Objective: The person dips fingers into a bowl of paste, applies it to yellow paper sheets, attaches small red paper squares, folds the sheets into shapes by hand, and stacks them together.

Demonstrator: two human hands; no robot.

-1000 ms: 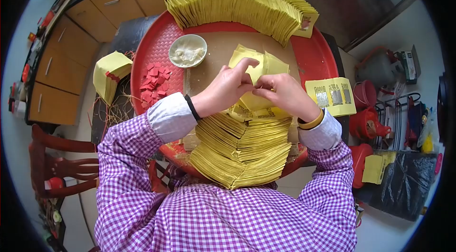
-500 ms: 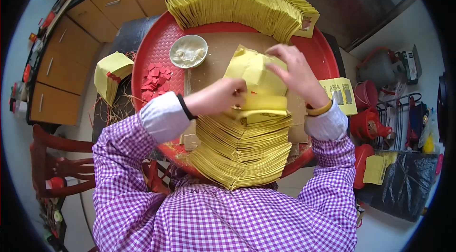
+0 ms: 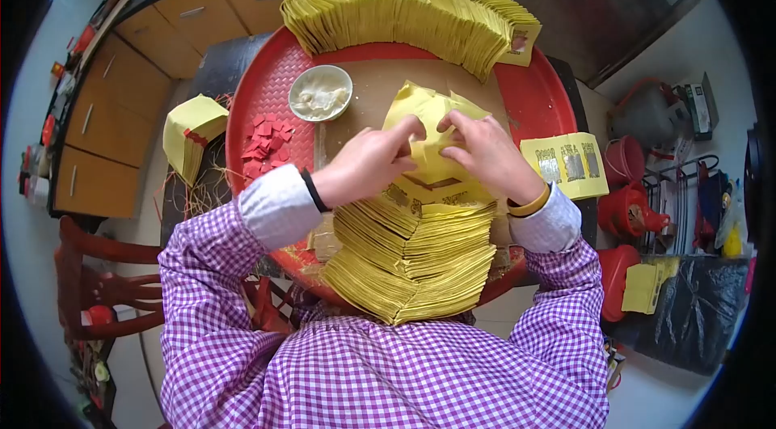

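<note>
Closest to my borrowed viewpoint, a deep stack of folded yellow papers leans over the near edge of a round red tray, just below the working pair of hands. Beyond it, the left hand and right hand curl over loose yellow sheets, above cardboard on the tray. Fingers look bent and parted, but I cannot tell whether either hand pinches paper. I judge that a tug on one corner could crease or skew the thin sheets, and a low wrist could brush the stack, spreading its leaves. Against the frame half a second earlier, the right hand has moved in and down toward the left, and the curled yellow fold above the stack has given way to a flatter surface with printed patches at its near side. Farther out, a bowl of pale, paste-like stuff sits behind red paper squares; a long row of folded papers arches along the far rim, before wooden drawers.
</note>
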